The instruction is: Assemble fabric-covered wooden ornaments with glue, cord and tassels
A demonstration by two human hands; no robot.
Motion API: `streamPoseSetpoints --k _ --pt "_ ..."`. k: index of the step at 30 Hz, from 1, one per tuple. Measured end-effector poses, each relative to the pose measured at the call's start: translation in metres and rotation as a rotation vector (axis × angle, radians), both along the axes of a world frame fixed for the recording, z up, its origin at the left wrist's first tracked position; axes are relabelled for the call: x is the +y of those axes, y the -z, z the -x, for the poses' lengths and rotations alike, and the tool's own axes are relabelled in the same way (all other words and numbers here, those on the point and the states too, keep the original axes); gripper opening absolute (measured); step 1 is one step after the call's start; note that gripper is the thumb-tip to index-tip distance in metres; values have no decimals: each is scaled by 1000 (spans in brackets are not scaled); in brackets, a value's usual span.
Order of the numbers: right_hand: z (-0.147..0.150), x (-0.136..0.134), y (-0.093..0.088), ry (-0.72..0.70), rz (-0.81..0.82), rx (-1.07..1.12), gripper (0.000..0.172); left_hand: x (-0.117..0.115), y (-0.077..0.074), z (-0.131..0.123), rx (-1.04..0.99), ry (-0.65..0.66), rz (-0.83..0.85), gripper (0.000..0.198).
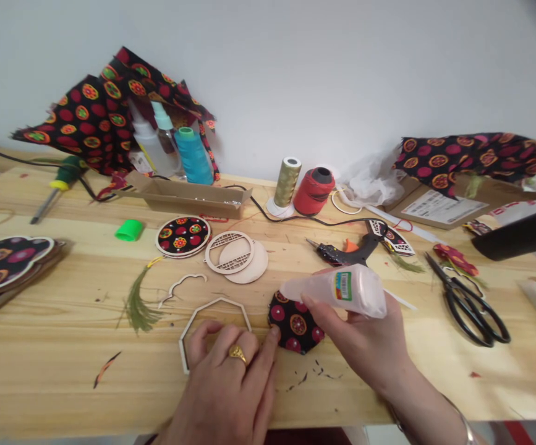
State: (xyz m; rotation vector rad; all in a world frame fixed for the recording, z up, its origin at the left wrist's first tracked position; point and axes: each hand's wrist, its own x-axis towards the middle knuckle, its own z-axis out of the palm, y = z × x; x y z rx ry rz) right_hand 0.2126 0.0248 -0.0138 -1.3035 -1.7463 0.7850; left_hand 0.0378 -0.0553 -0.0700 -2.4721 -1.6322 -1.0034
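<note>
My right hand (365, 346) is wrapped round a translucent glue bottle (355, 289), tilted on its side with the nozzle pointing left. The nozzle tip is at the upper left edge of a fabric-covered octagon (297, 324), black with red and orange round motifs. My left hand (230, 371) lies palm down, with a gold ring on one finger. Its fingers are partly bent, and the index fingertip touches the octagon's left edge. Part of a thin wooden octagonal frame (183, 339) is hidden under this hand.
Behind lie a round fabric piece (183, 236), a lattice ring (229, 252), a green tassel (138, 301) and a green cap (129, 230). Black scissors (469, 303) and a hot glue gun (352, 250) are on the right. Thread spools (314, 190) and a cardboard tray (188, 198) stand near the wall.
</note>
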Motion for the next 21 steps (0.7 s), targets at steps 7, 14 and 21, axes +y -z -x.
streamPoseSetpoints --k 7,14,21 --pt "0 1 3 37 -6 -43 14 0 -3 0 9 0 15 33" --pt "0 0 3 7 33 -6 15 -1 -3 0 16 6 23 33" --pt "0 0 1 32 1 14 14 1 -2 -1 17 2 24 33"
